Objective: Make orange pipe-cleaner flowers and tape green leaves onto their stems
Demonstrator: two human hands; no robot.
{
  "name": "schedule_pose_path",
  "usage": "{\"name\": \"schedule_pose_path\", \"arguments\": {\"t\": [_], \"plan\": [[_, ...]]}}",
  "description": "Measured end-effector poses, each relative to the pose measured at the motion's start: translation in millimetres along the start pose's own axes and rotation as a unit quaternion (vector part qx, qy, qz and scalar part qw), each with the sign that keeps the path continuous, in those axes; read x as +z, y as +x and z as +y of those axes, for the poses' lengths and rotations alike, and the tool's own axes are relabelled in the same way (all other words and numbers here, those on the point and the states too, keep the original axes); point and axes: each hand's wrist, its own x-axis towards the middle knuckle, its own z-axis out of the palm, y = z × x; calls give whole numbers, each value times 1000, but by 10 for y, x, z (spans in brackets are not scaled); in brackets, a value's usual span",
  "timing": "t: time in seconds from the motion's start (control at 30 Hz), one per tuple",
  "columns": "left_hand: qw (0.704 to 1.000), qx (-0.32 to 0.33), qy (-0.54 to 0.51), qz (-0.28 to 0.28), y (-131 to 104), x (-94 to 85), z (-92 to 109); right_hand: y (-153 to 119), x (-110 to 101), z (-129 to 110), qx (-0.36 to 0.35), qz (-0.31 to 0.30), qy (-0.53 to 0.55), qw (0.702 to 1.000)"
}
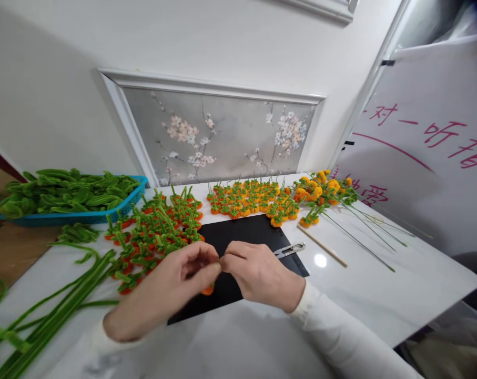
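1. over the black mat [246, 234], the left hand [163, 295] and right hand [262, 273] meet fingertip to fingertip, both pinching one small orange piece [207, 290] that shows just under the left fingers.
2. at 3 o'clock of the hands lie one snips [289, 249] and one wooden stick [322, 245].
3. at 10 o'clock sits a red-orange cluster [155, 231], at 12 an orange cluster [250, 202], at 1 a yellow bunch [321, 190]; too many to count.
4. at 9 o'clock, one blue tray [64, 215] of green pieces; green stems [44, 316] at 8.
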Motion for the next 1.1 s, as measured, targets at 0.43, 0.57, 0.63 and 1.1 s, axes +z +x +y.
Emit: {"name": "schedule_pose_path", "arguments": {"t": [0.43, 0.57, 0.63, 1.1], "plan": [[918, 120, 350, 144, -19, 208, -123, 16, 55, -9, 20, -31, -24, 999], [939, 87, 316, 103, -2, 136, -77, 15, 42, -17, -4, -41, -41, 998], [953, 69, 285, 80, 6, 102, -74, 9, 41, -18, -16, -41, -41, 998], [951, 79, 289, 84, -48, 109, -44, 11, 38, -38, -2, -34, -15, 999]]}}
